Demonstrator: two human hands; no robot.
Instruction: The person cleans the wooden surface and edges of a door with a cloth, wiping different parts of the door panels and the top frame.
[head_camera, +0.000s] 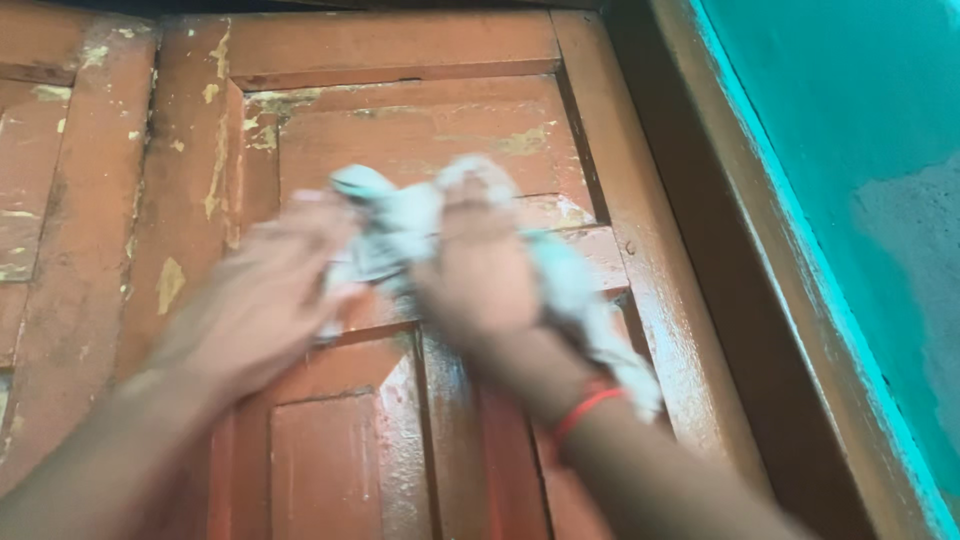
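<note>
Both forearms reached forward and converged near the centre of view. The left hand (275, 290) lay palm down, fingers extended and together, motion-blurred. The right hand (480, 265) was curled closed with knuckles uppermost; a red band (585, 408) encircled its wrist. The hands were just beside each other.

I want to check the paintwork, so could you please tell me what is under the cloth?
The pale cloth lies against the reddish-brown wooden door, across a raised panel with flaking paint. Both hands, left hand and right hand, press it there. The wood directly beneath them is covered.
</note>
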